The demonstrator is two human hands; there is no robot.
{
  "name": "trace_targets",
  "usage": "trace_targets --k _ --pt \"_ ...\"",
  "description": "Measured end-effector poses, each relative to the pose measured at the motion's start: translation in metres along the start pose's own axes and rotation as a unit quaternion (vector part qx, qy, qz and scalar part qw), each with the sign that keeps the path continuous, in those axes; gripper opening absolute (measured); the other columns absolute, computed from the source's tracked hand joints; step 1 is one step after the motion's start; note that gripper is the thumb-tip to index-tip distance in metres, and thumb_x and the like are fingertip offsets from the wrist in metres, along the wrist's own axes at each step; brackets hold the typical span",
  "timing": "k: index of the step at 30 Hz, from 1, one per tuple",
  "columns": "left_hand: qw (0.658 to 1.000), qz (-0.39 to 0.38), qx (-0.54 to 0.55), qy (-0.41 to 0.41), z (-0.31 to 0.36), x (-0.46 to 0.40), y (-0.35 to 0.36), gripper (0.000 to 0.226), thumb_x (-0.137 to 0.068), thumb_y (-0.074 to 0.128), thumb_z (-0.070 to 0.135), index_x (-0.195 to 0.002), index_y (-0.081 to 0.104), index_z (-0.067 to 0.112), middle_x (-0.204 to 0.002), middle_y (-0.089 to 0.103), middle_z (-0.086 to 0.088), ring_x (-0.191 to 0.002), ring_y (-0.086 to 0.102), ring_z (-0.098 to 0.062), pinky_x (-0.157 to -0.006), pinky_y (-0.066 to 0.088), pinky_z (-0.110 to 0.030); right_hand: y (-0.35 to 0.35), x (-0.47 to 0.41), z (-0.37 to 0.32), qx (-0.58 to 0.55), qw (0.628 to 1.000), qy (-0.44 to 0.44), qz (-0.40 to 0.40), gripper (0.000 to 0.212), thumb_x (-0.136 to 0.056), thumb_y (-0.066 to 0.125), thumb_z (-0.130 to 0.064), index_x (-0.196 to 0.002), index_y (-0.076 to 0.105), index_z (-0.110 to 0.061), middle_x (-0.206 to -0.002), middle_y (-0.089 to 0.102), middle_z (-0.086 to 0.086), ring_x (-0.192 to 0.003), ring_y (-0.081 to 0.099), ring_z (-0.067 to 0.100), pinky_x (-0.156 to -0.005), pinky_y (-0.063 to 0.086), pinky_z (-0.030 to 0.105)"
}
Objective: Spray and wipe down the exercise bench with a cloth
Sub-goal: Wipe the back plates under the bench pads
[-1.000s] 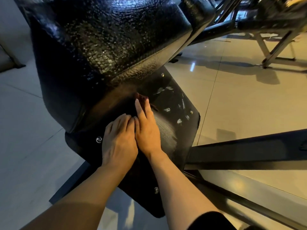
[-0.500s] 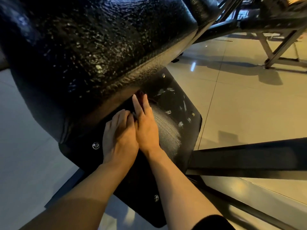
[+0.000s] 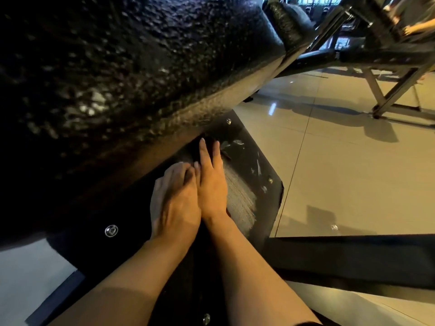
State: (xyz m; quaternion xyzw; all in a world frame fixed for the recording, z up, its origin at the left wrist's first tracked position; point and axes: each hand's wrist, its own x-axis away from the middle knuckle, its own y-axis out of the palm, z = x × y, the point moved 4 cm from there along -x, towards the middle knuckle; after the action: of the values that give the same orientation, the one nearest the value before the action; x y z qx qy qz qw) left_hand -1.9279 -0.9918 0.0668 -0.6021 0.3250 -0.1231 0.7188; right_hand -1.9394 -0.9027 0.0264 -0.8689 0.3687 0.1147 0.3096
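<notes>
The exercise bench's black textured pad (image 3: 131,74) fills the upper left. Beneath it lies the bench's black bolted plate (image 3: 249,147), marked with pale scuffs and a grey streaky patch just right of my hands. My left hand (image 3: 174,201) and my right hand (image 3: 210,182) lie side by side, palms down on the plate. The right fingers are straight and reach up to the pad's lower edge. The left fingertips are blurred at that edge. A small dark shape shows at the right fingertips; I cannot tell whether it is the cloth. No spray bottle is in view.
Glossy beige floor tiles (image 3: 341,175) spread to the right. A black frame beam (image 3: 353,257) crosses the lower right. Another machine's metal frame (image 3: 388,92) stands at the upper right, with a person's arm (image 3: 419,28) near it. A second pad (image 3: 287,22) sits behind.
The view has tipped closer under the pad, which now covers more of the frame. Both hands stay together on the plate, having crept slightly toward the pad's edge.
</notes>
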Motion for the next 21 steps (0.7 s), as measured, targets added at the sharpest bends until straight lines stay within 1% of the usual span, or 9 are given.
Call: trace_targets --k 4,6,7,10,11,13,16,19,21 --pt "1.0 0.012 0.018 -0.001 0.003 -0.006 -0.005 0.059 -0.094 0.052 0.023 -0.148 0.029 0.014 -0.153 0.029 -0.006 -0.14 0.028 -0.019 -0.112 0.024 -0.031 -0.012 0.002 0.033 0.012 0.999 0.015 0.048 0.051 -0.103 0.036 -0.028 -0.152 0.023 -0.032 -0.163 0.008 -0.003 -0.147 0.02 0.021 -0.109 0.04 0.046" --pt "0.999 0.015 0.014 0.035 0.001 -0.008 0.0 0.066 -0.067 0.078 0.015 -0.129 0.056 0.004 -0.132 0.054 -0.014 -0.122 0.052 -0.028 -0.095 0.047 -0.039 -0.023 0.011 0.063 0.014 0.992 0.103 0.069 0.051 -0.104 0.036 -0.025 -0.153 0.022 -0.032 -0.163 0.009 -0.003 -0.147 0.02 0.02 -0.113 0.035 0.043" --pt "0.998 0.028 0.016 0.053 -0.002 -0.009 0.003 0.065 -0.054 0.082 0.011 -0.116 0.064 0.0 -0.118 0.061 -0.016 -0.11 0.06 -0.032 -0.085 0.053 -0.041 -0.029 0.017 0.078 0.014 0.983 0.162 0.079 0.051 -0.104 0.036 -0.025 -0.153 0.021 -0.032 -0.163 0.009 -0.001 -0.147 0.02 0.021 -0.113 0.034 0.043" --pt "0.995 0.054 0.022 0.079 -0.006 -0.009 0.003 0.052 -0.052 0.069 0.006 -0.103 0.068 -0.005 -0.105 0.066 -0.02 -0.098 0.067 -0.036 -0.077 0.055 -0.044 -0.036 0.025 0.087 0.03 0.956 0.276 0.098 0.051 -0.105 0.034 -0.022 -0.154 0.02 -0.025 -0.163 0.009 0.007 -0.145 0.024 0.028 -0.112 0.031 0.04" --pt "0.994 0.062 0.029 0.084 -0.005 -0.009 0.002 0.049 -0.054 0.067 0.005 -0.103 0.067 -0.005 -0.105 0.066 -0.02 -0.098 0.067 -0.036 -0.077 0.055 -0.045 -0.033 0.019 0.073 0.032 0.962 0.256 0.094 0.052 -0.104 0.035 -0.022 -0.154 0.02 -0.024 -0.163 0.009 0.007 -0.145 0.024 0.028 -0.112 0.031 0.038" --pt "0.994 0.069 0.042 0.081 -0.003 -0.01 -0.001 0.051 -0.06 0.07 0.007 -0.11 0.065 -0.003 -0.111 0.065 -0.02 -0.103 0.066 -0.034 -0.081 0.054 -0.046 -0.019 0.0 0.033 0.023 0.989 0.129 0.064 0.051 -0.104 0.036 -0.023 -0.153 0.023 -0.024 -0.163 0.008 0.006 -0.145 0.024 0.025 -0.112 0.033 0.037" --pt "0.998 0.013 0.04 0.041 0.0 -0.013 0.004 0.056 -0.081 0.061 0.02 -0.134 0.05 0.005 -0.138 0.049 -0.015 -0.13 0.046 -0.029 -0.102 0.038 -0.044 -0.005 -0.016 -0.002 0.01 0.999 -0.036 -0.003 0.052 -0.102 0.035 -0.029 -0.153 0.024 -0.028 -0.163 0.007 0.002 -0.145 0.027 0.026 -0.108 0.04 0.04" --pt "0.999 -0.002 0.006 0.05 0.007 -0.011 0.01 0.052 -0.072 0.051 0.018 -0.121 0.063 0.004 -0.126 0.059 -0.015 -0.12 0.055 -0.029 -0.094 0.046 -0.042 -0.019 -0.007 0.038 0.007 1.0 -0.003 0.02 0.051 -0.104 0.035 -0.026 -0.152 0.022 -0.034 -0.163 0.007 -0.005 -0.146 0.024 0.017 -0.103 0.036 0.028" --pt "0.998 -0.003 0.0 0.056 0.007 -0.012 0.012 0.052 -0.067 0.053 0.016 -0.116 0.066 0.003 -0.12 0.061 -0.014 -0.115 0.059 -0.029 -0.088 0.049 -0.041 -0.038 0.012 0.087 0.01 0.988 0.138 0.061 0.051 -0.105 0.035 -0.024 -0.153 0.02 -0.035 -0.163 0.009 -0.005 -0.145 0.025 0.018 -0.105 0.036 0.032"
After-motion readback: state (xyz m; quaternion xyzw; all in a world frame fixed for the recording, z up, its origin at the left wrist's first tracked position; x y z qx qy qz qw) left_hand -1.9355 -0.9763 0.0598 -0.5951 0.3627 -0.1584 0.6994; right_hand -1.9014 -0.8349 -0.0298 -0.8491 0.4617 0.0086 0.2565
